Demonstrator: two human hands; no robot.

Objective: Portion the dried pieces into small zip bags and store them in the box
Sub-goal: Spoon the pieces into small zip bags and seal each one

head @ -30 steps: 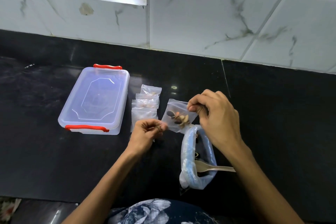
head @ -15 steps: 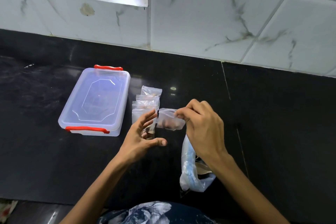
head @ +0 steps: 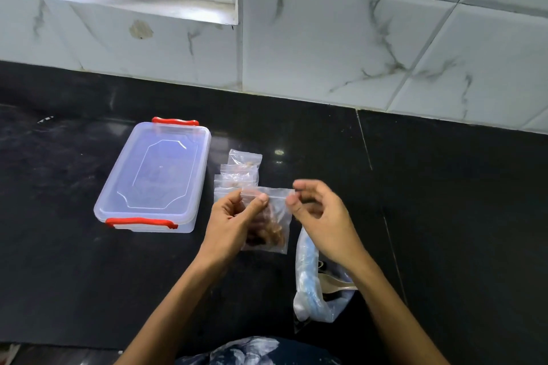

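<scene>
Small zip bag (head: 271,225): clear, holding brown dried pieces (head: 267,231), held upright above the black countertop (head: 444,216), near its front-to-back middle. Left hand (head: 234,225) pinches the sealing strip near its left end, thumb in front; right hand (head: 323,216) pinches the strip's right corner between thumb and forefinger. Half a second ago the bag lay sideways in the right hand alone, the left hand spread beneath. Filled bags (head: 240,172): overlapping row just behind, touching none of the hands. Lidded clear box (head: 157,178) with red clasps: left of the row, a bare strip between them. Large supply bag (head: 311,284) with spoon (head: 335,284): near the front edge, under the right wrist. Right half of the countertop open. Marbled white tiles (head: 355,38) behind.
</scene>
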